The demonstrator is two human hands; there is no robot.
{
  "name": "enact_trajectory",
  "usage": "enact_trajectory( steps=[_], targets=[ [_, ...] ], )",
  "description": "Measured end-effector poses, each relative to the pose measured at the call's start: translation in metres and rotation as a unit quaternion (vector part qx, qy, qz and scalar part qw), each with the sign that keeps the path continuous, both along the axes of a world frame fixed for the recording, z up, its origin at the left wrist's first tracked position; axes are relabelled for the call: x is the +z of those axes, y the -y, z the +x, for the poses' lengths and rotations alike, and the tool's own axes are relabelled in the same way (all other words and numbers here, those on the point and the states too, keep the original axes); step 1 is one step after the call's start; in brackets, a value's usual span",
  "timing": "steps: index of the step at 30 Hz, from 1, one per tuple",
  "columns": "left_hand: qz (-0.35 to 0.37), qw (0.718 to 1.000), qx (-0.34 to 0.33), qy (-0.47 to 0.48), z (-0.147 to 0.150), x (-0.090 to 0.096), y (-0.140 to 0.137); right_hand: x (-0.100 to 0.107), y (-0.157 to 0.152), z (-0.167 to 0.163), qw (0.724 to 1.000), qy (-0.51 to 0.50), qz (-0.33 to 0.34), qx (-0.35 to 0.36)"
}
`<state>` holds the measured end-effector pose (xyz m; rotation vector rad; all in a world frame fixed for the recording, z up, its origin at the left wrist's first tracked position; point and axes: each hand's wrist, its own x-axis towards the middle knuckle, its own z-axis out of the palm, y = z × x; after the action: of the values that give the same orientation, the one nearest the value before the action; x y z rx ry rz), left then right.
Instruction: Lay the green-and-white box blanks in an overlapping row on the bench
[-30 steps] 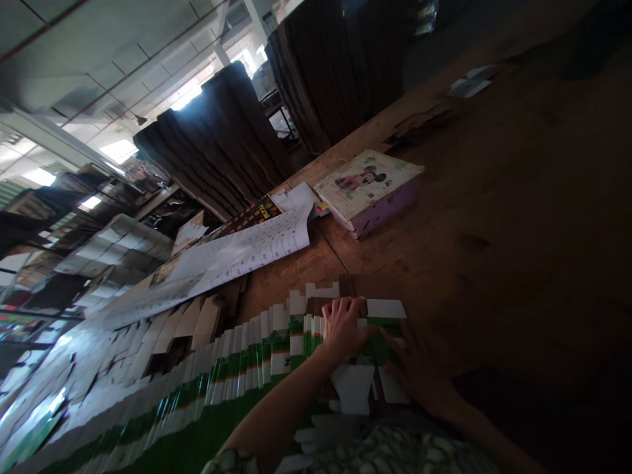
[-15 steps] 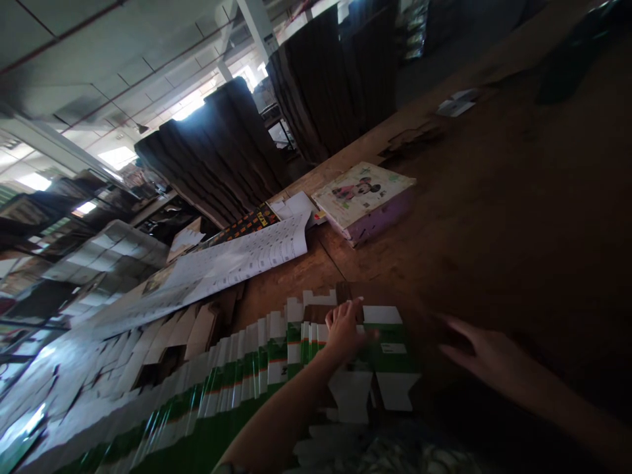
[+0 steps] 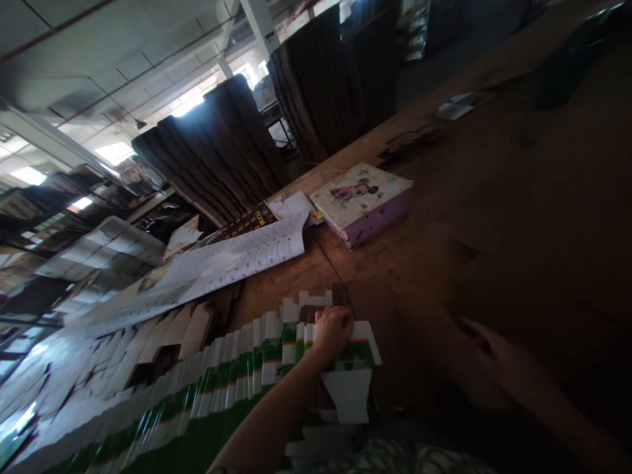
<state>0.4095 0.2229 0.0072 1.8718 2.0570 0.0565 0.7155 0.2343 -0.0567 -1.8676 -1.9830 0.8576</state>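
A long row of flat, overlapping green-and-white printed cartons (image 3: 237, 368) runs along the table from the lower left. At the right end of this row, my left hand (image 3: 334, 332) is closed over an end carton (image 3: 363, 352), its fingers curled at the upper edge. White flaps of that carton stick out to the right of the hand and below it. Apart from the row, my right hand (image 3: 494, 359) is over the dark right part of the table. Its fingers are dim and blurred, with one stretched out, and I see nothing held in it.
A thick box or book with a cartoon mouse cover (image 3: 363, 197) lies beyond the cartons. Printed paper sheets (image 3: 237, 253) lie to its left. Brown cardboard pieces (image 3: 195, 332) sit behind the row. Tall dark stacks (image 3: 212, 145) stand past the brown table (image 3: 424, 263).
The green-and-white carton that lay flat right of my left hand has left that spot; the end carton now sits under the hand. My left hand has closed, and my right hand has shifted slightly.
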Motion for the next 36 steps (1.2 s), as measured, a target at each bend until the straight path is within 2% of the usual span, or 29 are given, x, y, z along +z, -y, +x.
enact_trajectory(
  steps=[2,4,6,8,12,18,24,30,36],
  targets=[
    [-0.005,1.000,0.002,0.008,-0.002,0.001,-0.002,0.004,0.003,-0.027,0.994,-0.087,-0.016,0.060],
    [-0.008,1.000,0.006,0.011,-0.002,0.002,-0.003,0.000,0.013,-0.060,0.982,-0.134,0.013,0.133],
    [-0.010,1.000,0.014,0.013,-0.002,0.003,-0.003,-0.015,0.029,-0.087,0.977,-0.123,0.050,0.167],
    [-0.012,1.000,0.018,0.012,0.000,0.004,-0.003,-0.034,0.043,-0.101,0.978,-0.097,0.071,0.172],
    [-0.013,1.000,0.008,0.000,0.002,0.004,-0.002,-0.056,0.055,-0.103,0.975,-0.070,0.107,0.183],
    [0.000,1.000,-0.023,-0.008,0.001,-0.001,0.000,-0.059,0.055,-0.101,0.966,-0.032,0.120,0.228],
    [-0.004,0.999,-0.044,-0.028,0.001,-0.002,0.000,-0.067,0.058,-0.105,0.964,-0.018,0.146,0.221],
    [0.002,0.998,-0.058,-0.032,0.001,-0.004,0.002,-0.065,0.059,-0.106,0.967,-0.024,0.121,0.223],
    [0.016,0.997,-0.065,-0.028,-0.001,-0.007,0.004,-0.046,0.052,-0.102,0.969,0.006,0.113,0.222]
  ],
)
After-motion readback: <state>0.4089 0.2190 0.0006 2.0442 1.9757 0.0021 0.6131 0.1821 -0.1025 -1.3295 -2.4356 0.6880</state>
